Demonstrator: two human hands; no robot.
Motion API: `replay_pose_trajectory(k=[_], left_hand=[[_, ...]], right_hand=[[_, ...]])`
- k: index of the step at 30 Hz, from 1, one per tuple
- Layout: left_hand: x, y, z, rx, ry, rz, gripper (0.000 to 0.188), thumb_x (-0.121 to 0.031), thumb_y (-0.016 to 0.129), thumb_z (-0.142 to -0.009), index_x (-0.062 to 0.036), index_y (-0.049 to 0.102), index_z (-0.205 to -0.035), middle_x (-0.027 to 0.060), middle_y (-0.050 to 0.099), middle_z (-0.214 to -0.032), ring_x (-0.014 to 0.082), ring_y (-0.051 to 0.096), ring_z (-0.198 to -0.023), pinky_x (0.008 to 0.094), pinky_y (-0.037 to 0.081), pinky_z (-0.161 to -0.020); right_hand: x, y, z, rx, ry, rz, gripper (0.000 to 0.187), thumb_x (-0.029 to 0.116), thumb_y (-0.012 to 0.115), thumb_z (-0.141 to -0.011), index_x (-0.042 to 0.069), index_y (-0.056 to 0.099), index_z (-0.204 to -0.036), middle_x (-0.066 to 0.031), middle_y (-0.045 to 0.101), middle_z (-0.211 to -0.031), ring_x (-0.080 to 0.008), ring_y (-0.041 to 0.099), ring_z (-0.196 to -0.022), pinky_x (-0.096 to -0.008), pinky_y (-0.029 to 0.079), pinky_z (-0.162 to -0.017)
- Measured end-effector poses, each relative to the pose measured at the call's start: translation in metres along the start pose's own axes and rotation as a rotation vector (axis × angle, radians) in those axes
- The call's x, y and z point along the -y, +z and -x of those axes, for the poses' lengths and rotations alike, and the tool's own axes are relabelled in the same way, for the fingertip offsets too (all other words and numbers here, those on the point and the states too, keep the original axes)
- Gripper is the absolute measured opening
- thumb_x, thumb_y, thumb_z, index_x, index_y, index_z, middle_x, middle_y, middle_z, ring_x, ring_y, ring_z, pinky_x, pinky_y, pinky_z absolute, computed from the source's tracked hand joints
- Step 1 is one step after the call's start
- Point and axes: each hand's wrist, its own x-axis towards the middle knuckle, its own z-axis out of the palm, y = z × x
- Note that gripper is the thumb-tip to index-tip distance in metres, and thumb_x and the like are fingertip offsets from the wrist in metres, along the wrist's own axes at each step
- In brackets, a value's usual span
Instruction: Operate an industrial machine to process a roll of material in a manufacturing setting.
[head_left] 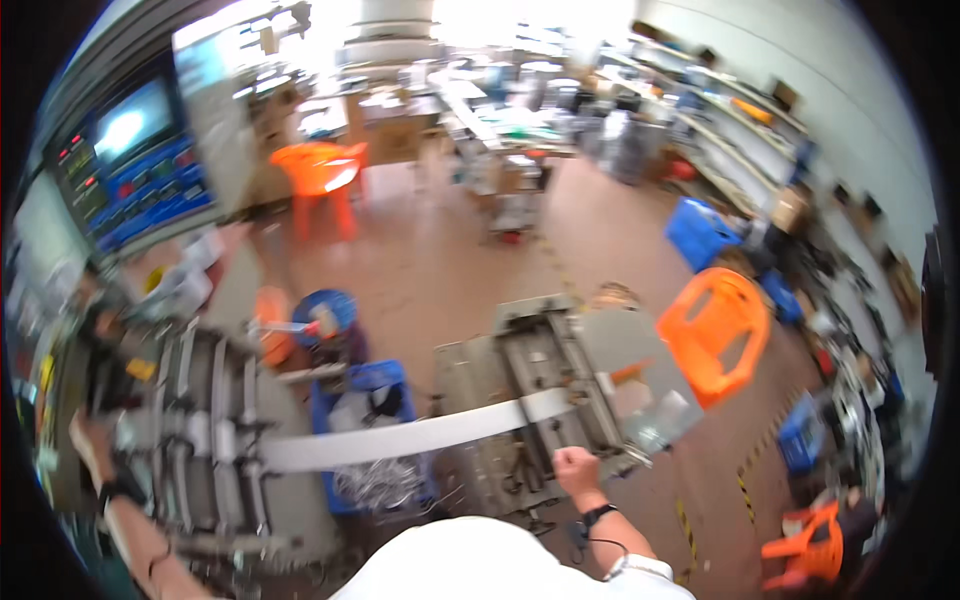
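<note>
A long white strip point(400, 440) runs between two machines, over the gap between them. Its left end passes into a metal roller machine point(215, 425) with several cross bars. At the right it enters a second machine point(545, 370) with dark metal rails. My right hand point(577, 470) is closed beside the near edge of that second machine; whatever its fingers may grip is hidden. Far to the left, my left hand point(90, 445) reaches to the outer end of the roller machine. Blur smears its fingers, so their hold is unclear. Both wrists wear dark bands.
Below the strip stands a blue crate point(375, 385) with tangled clear scrap. An orange chair point(712, 335) is right of the second machine, and another orange chair point(325, 175) stands farther off. A control cabinet point(130, 150) is at the upper left. Loaded shelves point(720, 125) line the right wall.
</note>
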Motion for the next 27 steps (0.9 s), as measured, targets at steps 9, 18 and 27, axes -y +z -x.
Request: replay_pose_trajectory(k=[9, 18, 27], left_hand=[[-0.156, 0.108, 0.132, -0.381, 0.283, -1.015, 0.024, -0.005, 0.055, -0.080, -0.0074, 0.069, -0.100, 0.0167, 0.068, -0.090, 0.0365, 0.066, -0.087, 0.0418, 0.053, -0.081], [-0.126, -0.011, 0.102, 0.131, 0.141, -0.299, 0.018, -0.002, 0.055, -0.088, -0.0011, 0.064, -0.104, 0.0102, 0.066, -0.085, 0.0215, 0.067, -0.079, 0.0309, 0.055, -0.072], [-0.211, 0.003, 0.163, -0.151, -0.372, 0.250, 0.019, -0.008, 0.059, -0.089, 0.0042, 0.063, -0.102, 0.0108, 0.067, -0.088, 0.0199, 0.066, -0.078, 0.0296, 0.054, -0.070]], right_hand=[[-0.027, -0.005, 0.008, 0.035, -0.044, -0.022, 0.017, 0.011, 0.063, -0.085, 0.000, 0.060, -0.073, -0.0148, 0.057, -0.065, -0.0308, 0.054, -0.058, -0.0393, 0.045, -0.056], [-0.026, 0.005, 0.005, 0.238, -0.081, 0.035, 0.015, 0.018, 0.062, -0.090, 0.003, 0.061, -0.093, -0.0136, 0.059, -0.079, -0.0282, 0.057, -0.068, -0.0364, 0.047, -0.061], [0.089, 0.053, 0.013, 0.239, -0.113, -0.287, 0.016, 0.011, 0.062, -0.088, -0.002, 0.062, -0.078, -0.0102, 0.056, -0.064, -0.0193, 0.052, -0.056, -0.0336, 0.042, -0.054]])
